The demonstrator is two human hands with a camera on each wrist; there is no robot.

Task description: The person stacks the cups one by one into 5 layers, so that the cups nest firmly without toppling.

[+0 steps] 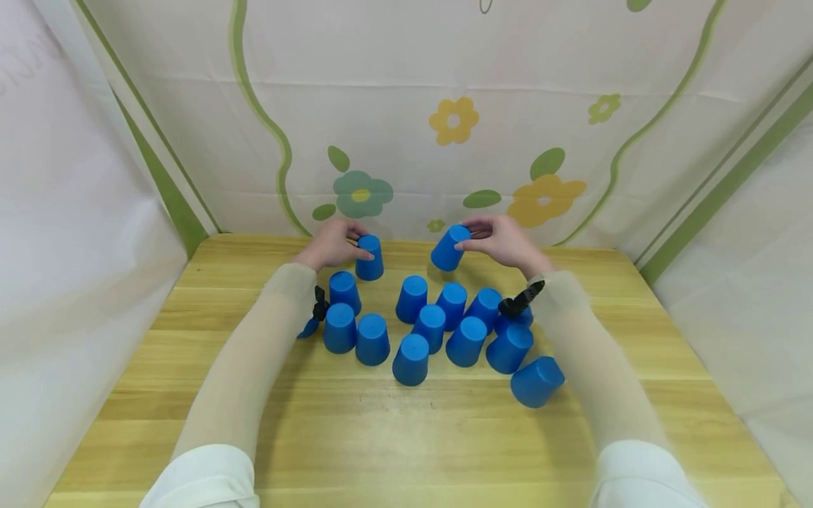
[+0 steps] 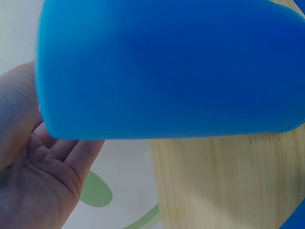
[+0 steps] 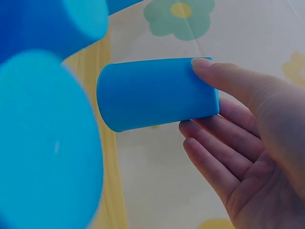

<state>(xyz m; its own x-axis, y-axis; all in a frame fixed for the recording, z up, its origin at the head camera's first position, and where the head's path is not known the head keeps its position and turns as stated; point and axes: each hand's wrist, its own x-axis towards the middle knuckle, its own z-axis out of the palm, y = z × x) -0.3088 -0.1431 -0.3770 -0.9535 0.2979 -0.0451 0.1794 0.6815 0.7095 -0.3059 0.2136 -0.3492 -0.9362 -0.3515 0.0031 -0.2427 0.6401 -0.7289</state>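
Observation:
At the table's back edge, my left hand (image 1: 334, 243) grips an upside-down blue plastic cup (image 1: 371, 259) near its base, thumb in front. To the right, my right hand (image 1: 502, 241) pinches another blue cup (image 1: 447, 251), tilted and apparently raised off the table. In the right wrist view its thumb lies along one side of the cup (image 3: 157, 93), with fingers at the other. A big blue cup (image 2: 171, 67) fills much of the left wrist view and hides the left fingertips.
Several upside-down blue cups (image 1: 410, 361) stand between my forearms on the wooden table (image 1: 394, 451). Two cups (image 1: 339, 329) (image 1: 372, 340) are near the left wrist; a right-hand cup (image 1: 536, 382) looks tilted beside the forearm. A flowered curtain (image 1: 406, 113) hangs behind.

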